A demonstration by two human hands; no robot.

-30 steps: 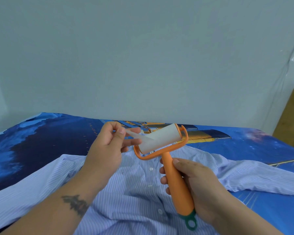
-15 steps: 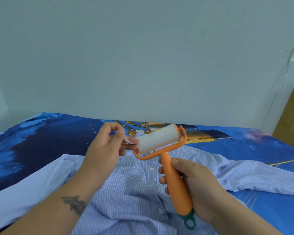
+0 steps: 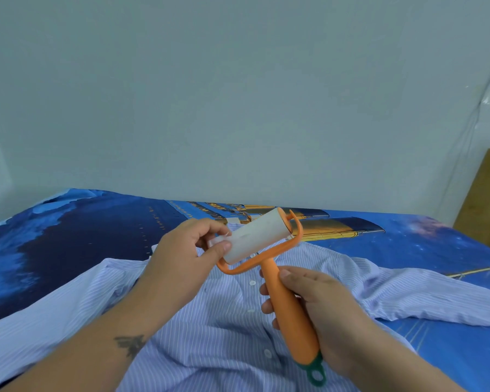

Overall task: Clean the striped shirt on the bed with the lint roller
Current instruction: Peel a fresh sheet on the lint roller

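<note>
Right hand: the right hand [image 3: 320,304] is wrapped around the orange plastic handle of the lint roller [image 3: 287,309], thumb on top, fingers curled beneath. The green hanging loop [image 3: 316,374] protrudes just below the heel of this hand.

Handle behaviour: judged rigid and light; the smooth plastic can twist in the palm, so a full wrap near mid-handle, as shown, is the correct hold.

Left hand: the left hand [image 3: 181,257] pinches a loose corner of the white adhesive sheet [image 3: 219,241] between thumb and forefinger, at the end of the roll nearest to it.

Adhesive roll: the white paper-wrapped cylinder [image 3: 256,238] sits in the orange fork, up and forward of the right hand, clear of the fabric. The sheet is judged thin, sticky and easily torn; take it only by the free edge.

Shirt location: the pale blue, white-striped cotton shirt [image 3: 227,335] lies spread on the bed directly beneath both hands, button placket up, one sleeve running out past the right hand.

Shirt behaviour: judged soft and limp; it bunches under a tacky roller, so the free hand should flatten the cloth beside the stroke.

Bed: the blue printed bedsheet [image 3: 68,236] extends beyond the left hand to the wall.

Background: a brown board [image 3: 484,199] leans far beyond the right hand.
</note>
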